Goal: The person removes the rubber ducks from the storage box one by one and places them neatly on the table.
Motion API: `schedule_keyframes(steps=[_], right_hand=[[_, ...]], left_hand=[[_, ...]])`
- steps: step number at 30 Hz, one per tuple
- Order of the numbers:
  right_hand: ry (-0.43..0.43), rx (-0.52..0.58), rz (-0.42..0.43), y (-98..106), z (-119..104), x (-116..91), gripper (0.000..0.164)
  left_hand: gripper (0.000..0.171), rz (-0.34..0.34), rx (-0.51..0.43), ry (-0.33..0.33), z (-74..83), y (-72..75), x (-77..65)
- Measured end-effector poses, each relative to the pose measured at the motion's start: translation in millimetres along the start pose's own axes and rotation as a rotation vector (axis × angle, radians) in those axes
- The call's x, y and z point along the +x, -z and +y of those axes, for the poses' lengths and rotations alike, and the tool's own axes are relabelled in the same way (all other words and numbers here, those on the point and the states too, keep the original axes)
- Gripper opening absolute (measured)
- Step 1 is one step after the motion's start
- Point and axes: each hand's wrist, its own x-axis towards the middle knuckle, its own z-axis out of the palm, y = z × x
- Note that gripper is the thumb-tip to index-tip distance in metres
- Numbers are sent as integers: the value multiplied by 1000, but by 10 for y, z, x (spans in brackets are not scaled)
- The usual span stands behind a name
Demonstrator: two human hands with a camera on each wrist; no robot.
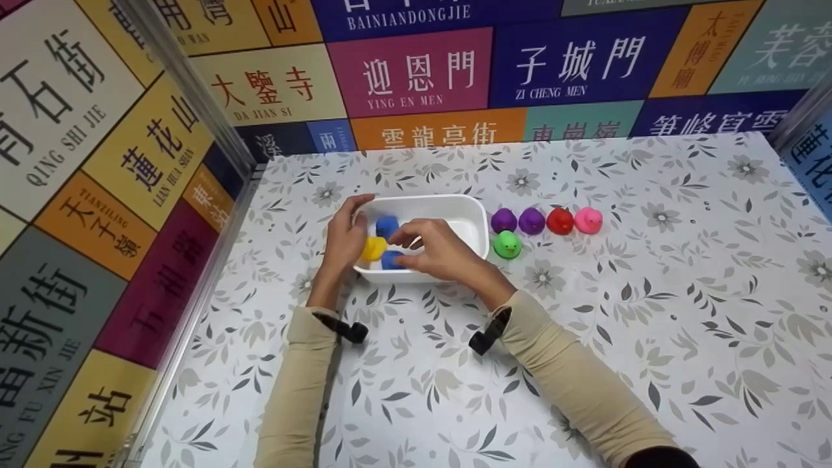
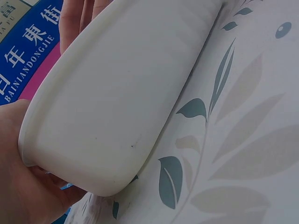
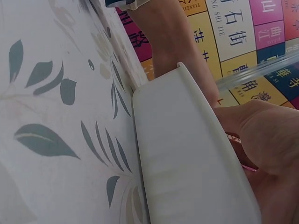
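A white plastic tub [image 1: 422, 275] stands on the table, and its outer side fills much of both wrist views. My left hand [image 1: 346, 237] grips the tub's left end, thumb over the rim and fingers along the outside. Over the tub's middle, my right hand [image 1: 437, 250] bends down with thumb and fingers apart. Its thumb overlaps a blue rubber duck [image 1: 391, 260] near the front wall. Inside the tub, a yellow rubber duck [image 1: 374, 248] and another blue duck [image 1: 386, 227] lie by the left hand. The tub wall hides the right fingertips in the right wrist view.
To the tub's right are two purple ducks [image 1: 504, 221], a red duck [image 1: 559, 221] and a pink duck [image 1: 588, 221] in a row. A green duck [image 1: 507, 245] sits in front, close by the rim. Lettered panels [image 1: 409, 71] wall the table's back and left.
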Motion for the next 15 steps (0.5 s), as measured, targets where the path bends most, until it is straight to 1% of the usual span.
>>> schedule_keyframes(steps=[3, 7, 11, 15], right_hand=[[-9, -45, -22, -25, -8, 51, 30], [-21, -85, -51, -46, -2, 94, 25], [-59, -76, -92, -49, 16, 99, 20], [-84, -56, -117, -54, 34, 93, 18]], left_hand=[[40, 2, -1, 8, -1, 4, 8], [40, -8, -4, 8, 6, 1, 10], [40, -6, -7, 7, 3, -1, 7], [40, -8, -8, 12, 4, 4, -1]])
